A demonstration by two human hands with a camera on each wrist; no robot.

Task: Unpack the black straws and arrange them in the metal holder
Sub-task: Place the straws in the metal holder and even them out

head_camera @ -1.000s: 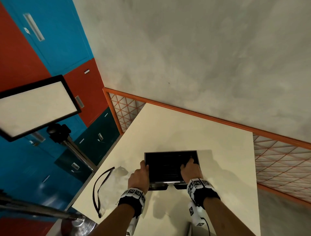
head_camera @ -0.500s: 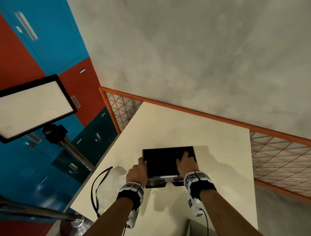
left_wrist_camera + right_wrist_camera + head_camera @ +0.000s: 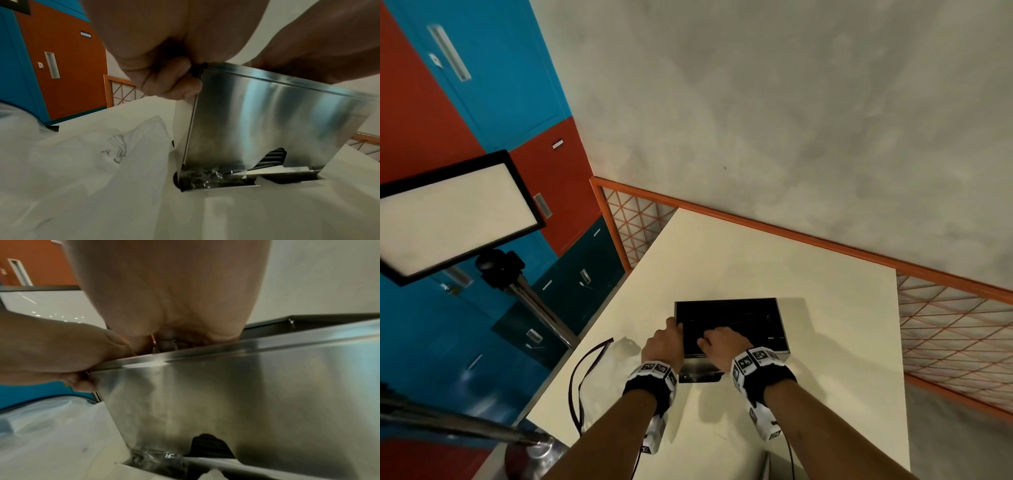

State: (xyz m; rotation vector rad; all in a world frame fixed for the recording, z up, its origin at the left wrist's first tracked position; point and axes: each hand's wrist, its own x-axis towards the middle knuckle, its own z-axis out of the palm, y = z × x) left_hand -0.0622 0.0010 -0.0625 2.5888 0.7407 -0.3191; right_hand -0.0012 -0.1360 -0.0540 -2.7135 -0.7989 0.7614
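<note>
The metal holder (image 3: 782, 327) stands open-topped on the white table (image 3: 756, 267), with black straws (image 3: 736, 317) lying inside. My left hand (image 3: 664, 342) grips its near left corner, fingers curled round the edge (image 3: 170, 81). My right hand (image 3: 722, 342) reaches over the near rim with its fingers down among the straws; the rim hides the fingertips in the right wrist view (image 3: 174, 296). Straws (image 3: 273, 155) show through a notch low in the front wall (image 3: 277, 121), next to crumpled clear wrap (image 3: 205, 175).
A crumpled clear plastic bag (image 3: 92, 154) lies left of the holder, beside a black strap loop (image 3: 585, 373). A light panel on a stand (image 3: 448, 212) is off the table's left edge. An orange mesh fence (image 3: 945, 335) runs behind and right.
My right hand has slid left inside the holder, toward the left hand. The left hand keeps its hold on the corner.
</note>
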